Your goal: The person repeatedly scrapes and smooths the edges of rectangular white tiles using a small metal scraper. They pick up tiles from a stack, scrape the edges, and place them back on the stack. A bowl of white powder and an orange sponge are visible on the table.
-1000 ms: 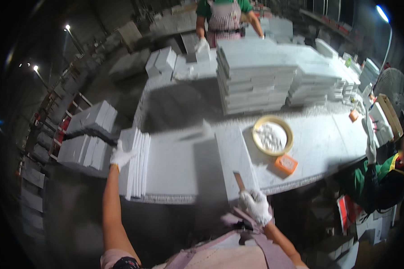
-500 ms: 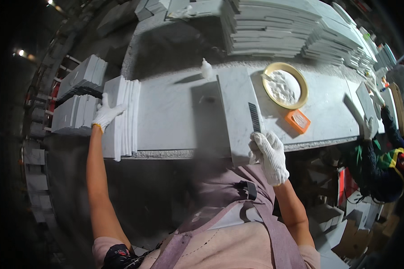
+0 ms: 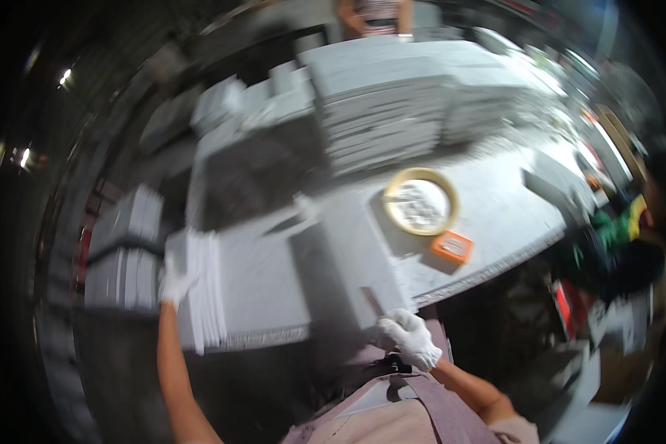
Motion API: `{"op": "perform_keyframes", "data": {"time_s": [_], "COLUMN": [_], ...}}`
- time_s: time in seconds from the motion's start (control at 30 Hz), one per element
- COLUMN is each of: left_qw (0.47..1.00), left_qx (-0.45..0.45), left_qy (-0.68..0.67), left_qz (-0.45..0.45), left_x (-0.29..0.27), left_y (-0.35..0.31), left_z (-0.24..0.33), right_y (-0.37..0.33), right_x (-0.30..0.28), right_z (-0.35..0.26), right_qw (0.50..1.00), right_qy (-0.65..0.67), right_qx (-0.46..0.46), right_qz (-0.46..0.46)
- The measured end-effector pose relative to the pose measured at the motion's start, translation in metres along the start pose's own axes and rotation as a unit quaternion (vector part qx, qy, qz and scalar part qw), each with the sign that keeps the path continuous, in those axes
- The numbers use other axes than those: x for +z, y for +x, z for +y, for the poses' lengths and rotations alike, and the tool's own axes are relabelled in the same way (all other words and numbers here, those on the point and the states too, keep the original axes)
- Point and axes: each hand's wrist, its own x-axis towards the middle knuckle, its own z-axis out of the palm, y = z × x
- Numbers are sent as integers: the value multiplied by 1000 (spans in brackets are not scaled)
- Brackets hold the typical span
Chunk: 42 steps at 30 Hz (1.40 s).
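Observation:
My left hand [image 3: 176, 283], in a white knit glove, rests with thumb apart on a row of upright white tiles [image 3: 211, 288] at the table's left end. In a matching glove, my right hand [image 3: 411, 340] is closed around the near end of a narrow dark strip [image 3: 373, 300]; its kind is blurred. That strip lies over a long pale tile [image 3: 351, 240] reaching the table's front edge. Beyond the tile's left side stands a small white squeeze bottle [image 3: 305, 209]. Right of the tile are a yellow bowl [image 3: 453, 203] with white contents and an orange box [image 3: 451, 249].
Tall stacks of white slabs [image 3: 381, 111] stand at the back of the pale table [image 3: 263, 270]. More tiles [image 3: 122, 277] are stacked beyond its left end. One person [image 3: 374, 21] is at the far side; another [image 3: 621, 229] works at the right.
My view has swung, so the table sits lower and tilted, with more of the far side showing. Both hands keep their places at the upright tiles and the long tile's near end.

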Motion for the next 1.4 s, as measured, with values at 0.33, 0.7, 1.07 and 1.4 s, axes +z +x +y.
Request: {"op": "perform_keyframes", "data": {"time_s": [0.33, 0.7, 1.07, 1.4], "left_qw": [991, 899, 941, 937], "left_qx": [60, 391, 211, 277], "left_qy": [75, -167, 128, -6], "left_qz": [90, -101, 233, 211], "left_x": [5, 22, 14, 13], "left_y": [-19, -147, -84, -1], "left_z": [11, 151, 65, 58], "right_y": [7, 21, 20, 19], "right_x": [2, -7, -11, -42], "right_z": [3, 27, 21, -1], "right_qw": [995, 995, 998, 989], "right_qy": [86, -14, 44, 68], "right_qx": [-25, -27, -54, -108], "right_qz": [33, 91, 5, 73]}}
